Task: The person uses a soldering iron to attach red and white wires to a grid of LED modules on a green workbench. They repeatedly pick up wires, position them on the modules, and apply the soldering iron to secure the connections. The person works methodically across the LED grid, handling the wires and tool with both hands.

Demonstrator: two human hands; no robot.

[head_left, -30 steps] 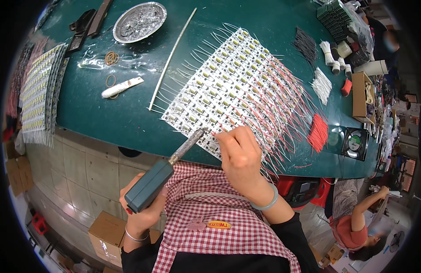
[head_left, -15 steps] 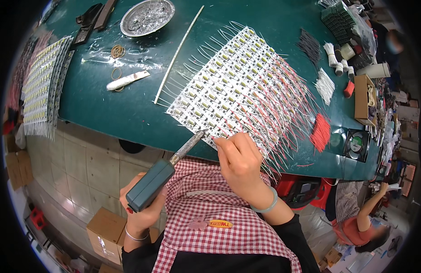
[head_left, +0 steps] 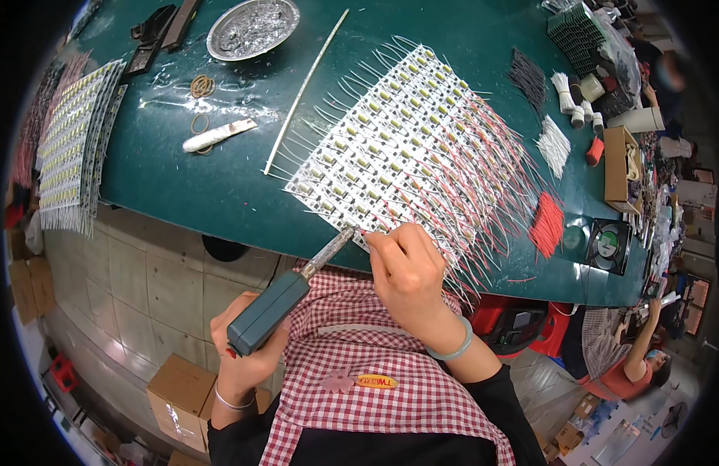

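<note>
My left hand (head_left: 252, 335) is wrapped round the dark green handle of a soldering iron (head_left: 270, 309). The iron's metal tip rests at the near corner of a white circuit board panel (head_left: 336, 189) with rows of yellowish parts. White wires stick out along the panel's far left side, and red and white wires (head_left: 484, 179) spread over its right side. Just right of the iron's tip, my right hand (head_left: 410, 268) pinches thumb and forefinger together at the panel's near edge. A small red spot shows at those fingertips; what they hold is too small to tell.
Bundles of red wires (head_left: 546, 225), white wires (head_left: 554, 146) and black wires (head_left: 528, 78) lie to the right. A metal bowl (head_left: 253, 29), a thin rod (head_left: 307, 89) and rubber bands (head_left: 202, 86) are on the left. A fan (head_left: 609, 246) sits at the right edge; another person (head_left: 635, 373) is beyond.
The soldering iron and my left hand have shifted slightly right and up, bringing the tip closer to my right fingertips. My right hand has barely moved. The person at right has moved.
</note>
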